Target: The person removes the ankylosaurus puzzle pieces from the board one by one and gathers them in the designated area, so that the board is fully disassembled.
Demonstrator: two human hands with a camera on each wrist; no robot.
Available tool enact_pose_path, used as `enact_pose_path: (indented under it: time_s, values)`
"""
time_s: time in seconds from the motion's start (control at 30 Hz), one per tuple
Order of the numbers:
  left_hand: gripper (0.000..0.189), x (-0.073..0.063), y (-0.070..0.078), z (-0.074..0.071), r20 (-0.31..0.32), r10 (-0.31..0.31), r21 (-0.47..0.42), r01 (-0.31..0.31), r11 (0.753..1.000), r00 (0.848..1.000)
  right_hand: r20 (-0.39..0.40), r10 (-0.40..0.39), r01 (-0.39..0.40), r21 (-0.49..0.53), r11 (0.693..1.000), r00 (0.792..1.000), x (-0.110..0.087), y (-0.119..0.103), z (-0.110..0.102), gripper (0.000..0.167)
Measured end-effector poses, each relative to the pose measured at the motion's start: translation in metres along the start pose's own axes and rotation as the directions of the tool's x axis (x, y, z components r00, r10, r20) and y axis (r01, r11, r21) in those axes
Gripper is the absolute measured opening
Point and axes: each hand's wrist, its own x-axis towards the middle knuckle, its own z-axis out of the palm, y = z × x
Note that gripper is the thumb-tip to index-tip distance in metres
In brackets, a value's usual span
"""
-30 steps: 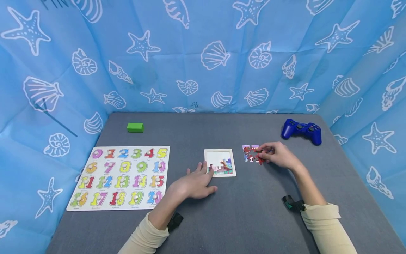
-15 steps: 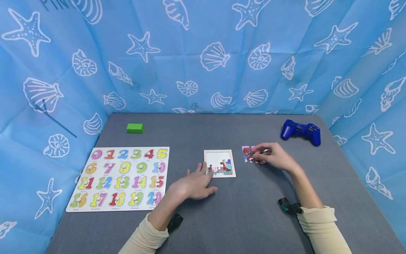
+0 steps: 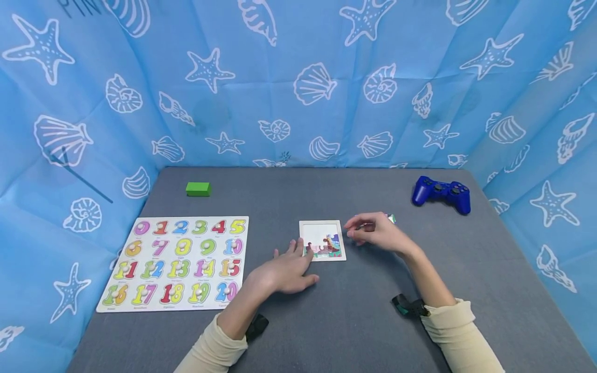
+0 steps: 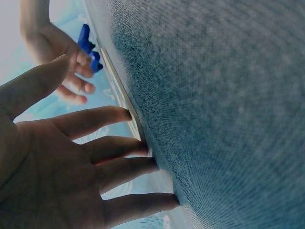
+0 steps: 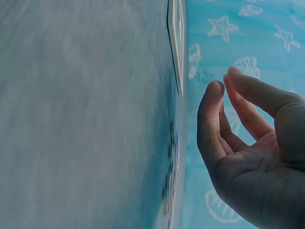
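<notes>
Head view: shows left hand [image 3: 286, 272], fingers straight, touching left edge of puzzle [image 3: 322, 230] on table [image 3: 326, 316]; right hand [image 3: 381, 231], fingers bent, cannot tell whether pinching anything, just right of puzzle, near loose pieces [image 5: 170, 176].

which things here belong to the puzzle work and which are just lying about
Part of the work, it seems:
puzzle tray, partly filled
loose pieces
left hand, touching the tray
right hand

Just lying about:
number board
green block
controller
</notes>
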Motion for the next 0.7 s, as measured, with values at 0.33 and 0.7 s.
enact_pose_path:
  time_s: [0.33, 0.7]
  values:
    - [0.072, -0.001, 0.0, -0.002, 0.007, 0.005, 0.003, -0.005, 1.0, 1.0, 0.099, -0.023, 0.025, -0.019, 0.999, 0.995, 0.025, -0.008, 0.021, 0.026]
    - [0.074, 0.002, -0.001, 0.002, -0.007, 0.007, 0.008, -0.007, 1.0, 1.0, 0.111, -0.024, 0.047, -0.213, 0.976, 0.994, 0.035, -0.014, 0.032, 0.02]
